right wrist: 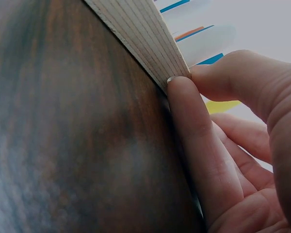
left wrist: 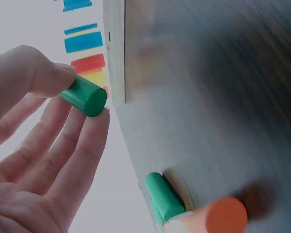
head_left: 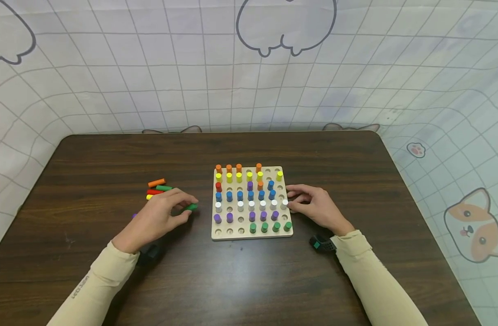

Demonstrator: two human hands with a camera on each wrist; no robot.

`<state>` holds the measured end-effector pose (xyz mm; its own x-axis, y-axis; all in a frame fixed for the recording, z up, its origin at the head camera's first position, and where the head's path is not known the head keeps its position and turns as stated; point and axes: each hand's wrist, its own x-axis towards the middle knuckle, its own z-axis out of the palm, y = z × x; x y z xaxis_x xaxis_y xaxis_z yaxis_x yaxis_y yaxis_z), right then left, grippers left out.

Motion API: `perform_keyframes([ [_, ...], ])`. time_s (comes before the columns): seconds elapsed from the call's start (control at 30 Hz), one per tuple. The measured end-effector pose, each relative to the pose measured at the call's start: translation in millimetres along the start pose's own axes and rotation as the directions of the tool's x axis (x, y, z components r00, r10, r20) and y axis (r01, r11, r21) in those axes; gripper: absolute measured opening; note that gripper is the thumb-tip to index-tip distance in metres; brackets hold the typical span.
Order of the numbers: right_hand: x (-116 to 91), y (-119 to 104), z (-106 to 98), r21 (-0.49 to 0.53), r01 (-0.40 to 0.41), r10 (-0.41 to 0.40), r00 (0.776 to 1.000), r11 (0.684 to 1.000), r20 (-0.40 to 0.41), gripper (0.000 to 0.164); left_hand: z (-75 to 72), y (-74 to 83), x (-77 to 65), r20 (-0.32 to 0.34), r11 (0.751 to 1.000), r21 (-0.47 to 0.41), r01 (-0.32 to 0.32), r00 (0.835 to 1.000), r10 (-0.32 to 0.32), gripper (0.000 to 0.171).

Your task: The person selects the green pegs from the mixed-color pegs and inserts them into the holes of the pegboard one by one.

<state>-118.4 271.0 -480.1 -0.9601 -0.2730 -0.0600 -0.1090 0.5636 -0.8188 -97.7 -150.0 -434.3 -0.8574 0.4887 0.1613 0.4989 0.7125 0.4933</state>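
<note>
My left hand (head_left: 161,217) pinches a green peg (left wrist: 85,96) between thumb and fingers, held above the table left of the board. A square wooden pegboard (head_left: 240,236) lies mid-table, its upright pegs in coloured rows: orange, yellow, blue, white, purple and green. Some holes stand bare, including several at the front left. My right hand (head_left: 316,208) is at the board's right side. In the right wrist view, a fingertip touches the board's side edge (right wrist: 140,41) and the thumb tip rests at its top corner, close to the pegs.
Loose pegs lie on the dark wooden table (head_left: 240,280) by my left hand: an orange peg (head_left: 157,183), a green peg (head_left: 164,188), a red peg (head_left: 154,192) and a yellow one. A purple peg (head_left: 134,216) is partly hidden by the hand. A patterned cloth hangs behind.
</note>
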Motion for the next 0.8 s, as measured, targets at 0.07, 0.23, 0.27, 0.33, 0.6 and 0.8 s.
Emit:
perform_keyframes([
  [0.07,0,0,1,0.001,-0.003,0.003,1.0,1.0,0.0,0.049,1.5,1.9,0.6,-0.018,1.0,-0.007,-0.007,1.0,0.007,0.031],
  [0.23,1,0,2,0.002,-0.009,0.009,1.0,1.0,0.002,0.048,3.9,9.0,2.0,-0.037,1.0,-0.021,-0.018,0.999,0.017,0.032],
  [0.27,1,0,2,0.0,-0.009,0.009,1.0,1.0,0.002,0.048,4.3,10.4,2.5,-0.039,0.999,-0.024,-0.024,0.999,0.023,0.032],
  [0.33,2,0,2,0.0,-0.009,0.009,1.0,1.0,0.002,0.048,5.1,13.1,3.4,-0.04,0.999,-0.032,-0.029,0.999,0.028,0.032],
  [0.6,2,1,0,0.002,-0.006,0.006,1.0,1.0,0.002,0.049,9.7,23.1,8.1,-0.04,0.997,-0.06,-0.052,0.998,0.05,0.033],
  [0.8,1,1,0,0.004,-0.007,0.007,1.0,1.0,0.001,0.048,12.5,29.2,11.6,-0.025,0.992,-0.111,-0.057,0.998,0.055,0.034],
])
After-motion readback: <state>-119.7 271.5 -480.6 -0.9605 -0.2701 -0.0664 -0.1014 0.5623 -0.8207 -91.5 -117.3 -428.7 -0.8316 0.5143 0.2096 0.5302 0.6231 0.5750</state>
